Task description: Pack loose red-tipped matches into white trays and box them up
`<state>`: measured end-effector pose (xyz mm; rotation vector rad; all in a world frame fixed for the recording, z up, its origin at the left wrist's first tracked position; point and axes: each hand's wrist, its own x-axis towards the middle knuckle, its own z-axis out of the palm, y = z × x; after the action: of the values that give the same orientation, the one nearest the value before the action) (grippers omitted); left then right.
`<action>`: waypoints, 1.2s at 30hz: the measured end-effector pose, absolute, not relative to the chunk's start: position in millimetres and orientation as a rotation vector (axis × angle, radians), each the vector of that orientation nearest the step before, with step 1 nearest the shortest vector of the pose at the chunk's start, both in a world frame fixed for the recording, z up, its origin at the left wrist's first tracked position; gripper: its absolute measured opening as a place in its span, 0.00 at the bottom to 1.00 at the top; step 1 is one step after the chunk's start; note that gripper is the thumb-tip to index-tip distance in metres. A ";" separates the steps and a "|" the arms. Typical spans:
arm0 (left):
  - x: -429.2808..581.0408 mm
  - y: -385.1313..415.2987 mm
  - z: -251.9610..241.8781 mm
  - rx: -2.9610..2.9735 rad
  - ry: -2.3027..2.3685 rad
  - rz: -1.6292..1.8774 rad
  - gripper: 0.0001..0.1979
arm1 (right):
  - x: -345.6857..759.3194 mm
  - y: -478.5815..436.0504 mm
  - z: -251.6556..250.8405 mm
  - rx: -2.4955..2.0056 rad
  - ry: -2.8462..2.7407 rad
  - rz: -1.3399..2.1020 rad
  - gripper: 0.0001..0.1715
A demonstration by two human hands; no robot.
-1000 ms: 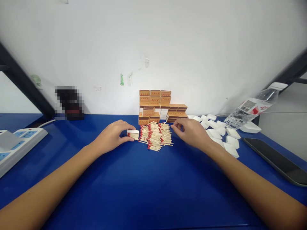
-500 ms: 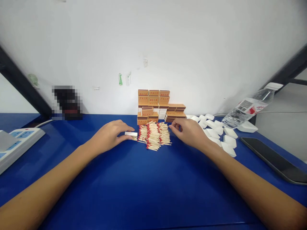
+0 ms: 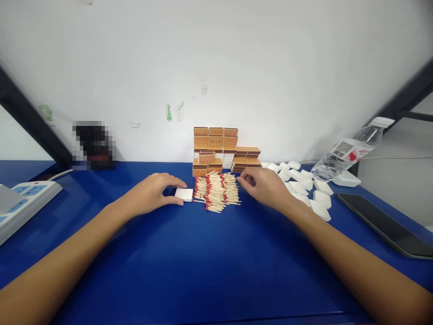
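Observation:
My left hand point(image 3: 158, 194) has its thumb and index finger on opposite long edges of a small white matchbox tray point(image 3: 183, 195), whose plain broad face is up. Right beside that tray lies a pile of loose matches point(image 3: 216, 192), wooden sticks with red heads, arranged in rough rows. At the pile's right edge is my right hand point(image 3: 262, 184), thumb and fingers curled together close to the match ends; whether a match is between them is hidden. Behind the pile, stacked orange-and-brown matchboxes point(image 3: 215, 141) stand against the wall.
Several white matchbox trays point(image 3: 299, 187) are scattered to the right of my right hand. A plastic water bottle point(image 3: 352, 151) leans behind them, and a dark phone point(image 3: 385, 223) lies at far right. On the left are a white power strip point(image 3: 34, 205) and a blurred dark object point(image 3: 98, 146).
The white tray in my left hand has turned from showing a narrow side to showing its broad face. My left thumb and index finger are wider apart. My right hand has stayed beside the matches.

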<state>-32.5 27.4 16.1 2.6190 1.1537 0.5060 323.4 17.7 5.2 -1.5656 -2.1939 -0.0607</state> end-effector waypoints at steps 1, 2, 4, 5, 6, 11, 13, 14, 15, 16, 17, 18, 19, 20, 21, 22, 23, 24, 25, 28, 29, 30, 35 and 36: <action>-32.5 27.8 15.4 2.617 1.156 0.516 0.23 | 323.2 17.5 5.4 -1.560 -2.192 -0.065 0.12; -32.5 28.0 15.2 2.612 1.156 0.532 0.24 | 323.1 17.2 5.6 -1.556 -2.191 -0.067 0.12; -32.4 28.2 16.3 2.589 1.155 0.580 0.26 | 322.8 17.0 5.3 -1.559 -2.188 -0.066 0.12; -32.4 28.2 17.5 2.570 1.157 0.614 0.26 | 322.9 17.1 4.9 -1.563 -2.188 -0.064 0.12; -32.5 28.1 19.2 2.546 1.159 0.651 0.26 | 323.3 17.5 4.3 -1.567 -2.187 -0.062 0.12; -30.6 25.8 29.7 2.380 1.173 0.775 0.21 | 327.0 20.5 3.4 -1.531 -2.161 -0.085 0.13; -26.9 23.3 32.3 2.284 1.145 0.792 0.21 | 325.1 17.8 5.9 -1.449 -2.133 -0.090 0.13; -24.4 21.4 33.0 2.227 1.119 0.799 0.20 | 322.2 14.5 7.8 -1.383 -2.120 -0.079 0.11; -21.5 19.2 33.5 2.168 1.094 0.802 0.20 | 317.6 9.5 9.8 -1.305 -2.111 -0.055 0.10; -18.3 16.5 33.7 2.109 1.071 0.804 0.20 | 311.4 3.0 11.9 -1.220 -2.109 -0.019 0.10; -14.9 13.5 33.8 2.052 1.054 0.802 0.20 | 303.9 -4.6 13.9 -1.139 -2.113 0.026 0.12; -11.6 10.3 33.9 2.002 1.042 0.795 0.20 | 295.5 -13.0 15.7 -1.064 -2.125 0.078 0.14; -8.4 6.8 34.0 1.954 1.028 0.785 0.21 | 286.8 -21.4 17.2 -0.996 -2.144 0.141 0.17; -5.3 3.3 34.2 1.912 1.008 0.767 0.22 | 278.4 -29.5 18.5 -0.933 -2.165 0.191 0.21; -2.6 0.0 34.4 1.878 0.989 0.746 0.22 | 270.9 -36.5 19.5 -0.895 -2.182 0.227 0.23; -0.2 -3.1 34.4 1.855 0.969 0.721 0.23 | 264.7 -42.3 20.2 -0.863 -2.194 0.252 0.24; 2.0 -5.8 34.3 1.840 0.954 0.692 0.23 | 260.1 -46.7 20.6 -0.834 -2.203 0.273 0.22; 3.9 -8.0 33.7 1.832 0.944 0.667 0.23 | 257.0 -49.7 20.8 -0.816 -2.201 0.293 0.19; 5.7 -9.8 32.7 1.832 0.934 0.647 0.23 | 255.2 -51.6 20.7 -0.801 -2.192 0.325 0.15; 10.8 -12.1 26.6 1.874 0.905 0.646 0.25 | 254.5 -52.0 19.9 -0.786 -2.123 0.501 0.10; 12.1 -12.1 23.8 1.898 0.907 0.674 0.27 | 255.2 -50.4 19.6 -0.800 -2.092 0.576 0.11; 12.9 -11.6 21.1 1.925 0.927 0.719 0.29 | 256.5 -47.9 19.7 -0.829 -2.059 0.648 0.13; 5.9 -3.5 11.4 2.382 1.214 1.010 0.22 | 289.8 -15.1 27.5 -1.078 -1.961 0.588 0.22; 2.5 -0.9 10.6 2.503 1.237 1.029 0.20 | 304.9 -5.6 30.4 -1.134 -1.948 0.480 0.22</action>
<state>2.5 -0.9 10.6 2.5032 1.2374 1.0295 304.9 -5.6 30.4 -1.1340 -1.9484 0.4799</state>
